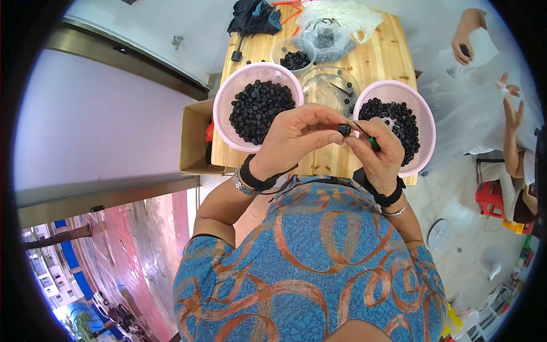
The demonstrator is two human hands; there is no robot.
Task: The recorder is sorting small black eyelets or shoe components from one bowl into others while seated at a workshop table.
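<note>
Between the thumb and fingers of my left hand (296,135) is a small round black cap (343,130). My right hand (380,149) is closed on a small green-handled tool (374,143), whose thin dark shaft points toward the cap. Both hands meet above the near part of the wooden table. Beside my left hand stands a pink basket (220,112) heaped with black caps (259,108). Another pink basket (429,122), next to my right hand, holds more small black pieces (409,122). My fingers partly hide the tool tip.
Beyond my hands are a shallow clear tray (307,80) with a few black bits and a clear tub (277,52) of black parts. A plastic bag (364,23) and folded umbrella (253,20) lie at the table's far side. A cardboard box (194,137) stands left; other people's hands (464,43) work at right.
</note>
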